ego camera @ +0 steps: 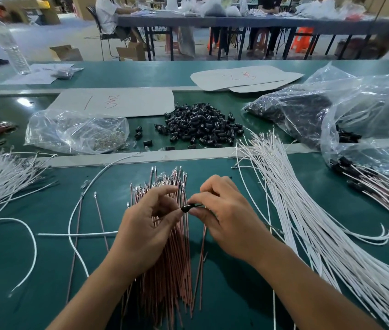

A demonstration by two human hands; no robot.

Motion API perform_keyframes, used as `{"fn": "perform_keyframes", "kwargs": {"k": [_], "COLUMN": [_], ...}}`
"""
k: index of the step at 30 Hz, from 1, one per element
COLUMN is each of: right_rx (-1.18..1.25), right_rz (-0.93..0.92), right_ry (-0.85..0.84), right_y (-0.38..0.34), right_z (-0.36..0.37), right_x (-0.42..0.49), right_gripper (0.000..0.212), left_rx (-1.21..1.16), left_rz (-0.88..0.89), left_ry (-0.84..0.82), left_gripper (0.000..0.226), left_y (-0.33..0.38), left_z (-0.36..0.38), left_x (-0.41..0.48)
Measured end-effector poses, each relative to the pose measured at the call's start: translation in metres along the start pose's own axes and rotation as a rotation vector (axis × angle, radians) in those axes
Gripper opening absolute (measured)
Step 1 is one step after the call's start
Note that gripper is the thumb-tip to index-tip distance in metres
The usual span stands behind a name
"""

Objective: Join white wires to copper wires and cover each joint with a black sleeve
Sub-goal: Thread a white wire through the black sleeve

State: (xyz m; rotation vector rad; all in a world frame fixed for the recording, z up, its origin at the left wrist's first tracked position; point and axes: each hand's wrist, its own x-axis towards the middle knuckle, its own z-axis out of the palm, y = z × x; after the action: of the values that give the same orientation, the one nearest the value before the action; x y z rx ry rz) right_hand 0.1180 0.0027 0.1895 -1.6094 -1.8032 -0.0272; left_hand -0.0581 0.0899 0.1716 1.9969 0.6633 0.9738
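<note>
Black sleeve (186,208), held above the copper wires (164,258) at the middle of the bench. My left hand (148,217) pinched its left end between thumb and forefinger. My right hand (222,210) pinched the other end, remaining fingers curled. Both forearms reached in from below, palms turned inward. White wires (307,222) lay to the right, with loose sleeves (200,125) heaped beyond. Cardboard sheets (141,101) bore red handwriting, "1" and "2"; the rest was illegible.

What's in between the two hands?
A small black tube sleeve, seen in the head view. The left hand and right hand both pinch it, above the bundle of thin copper-coloured wires.
</note>
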Motion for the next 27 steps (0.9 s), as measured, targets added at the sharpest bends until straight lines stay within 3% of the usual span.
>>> {"fn": "perform_keyframes", "kwargs": {"k": [4,9,13,16,18,20,24,27], "right_rx": [-0.101,0.005,0.039,0.109,0.166,0.195,0.153,0.261], "right_rz": [0.034,0.143,0.104,0.033,-0.033,-0.043,0.18,0.237], "right_ry": [0.041,0.054,0.019,-0.038,-0.067,-0.086,-0.041,0.063], "right_y": [0.006,0.024,0.02,0.008,-0.001,-0.003,0.01,0.015], "right_z": [-0.005,-0.023,-0.02,-0.009,-0.002,0.001,-0.009,-0.013], "right_x": [0.003,0.003,0.003,0.001,0.0,-0.001,0.002,0.003], "right_gripper": [0.016,0.01,0.012,0.011,0.013,0.017,0.021,0.009], "left_rx": [0.256,0.57,0.789,0.657,0.471,0.368,0.349,0.35], "left_rz": [0.049,0.01,-0.092,0.031,0.098,0.143,0.128,0.116], "left_ry": [-0.047,-0.014,-0.007,-0.097,-0.199,-0.19,-0.006,-0.038], "left_gripper": [0.047,0.025,0.033,0.048,0.041,0.032,0.022,0.023], "left_y": [0.0,-0.007,-0.015,-0.003,0.011,0.014,0.006,0.004], "left_z": [-0.01,-0.035,-0.05,-0.034,-0.015,-0.005,-0.021,-0.023], "left_x": [0.003,0.008,0.009,0.001,-0.003,-0.003,0.003,0.001]}}
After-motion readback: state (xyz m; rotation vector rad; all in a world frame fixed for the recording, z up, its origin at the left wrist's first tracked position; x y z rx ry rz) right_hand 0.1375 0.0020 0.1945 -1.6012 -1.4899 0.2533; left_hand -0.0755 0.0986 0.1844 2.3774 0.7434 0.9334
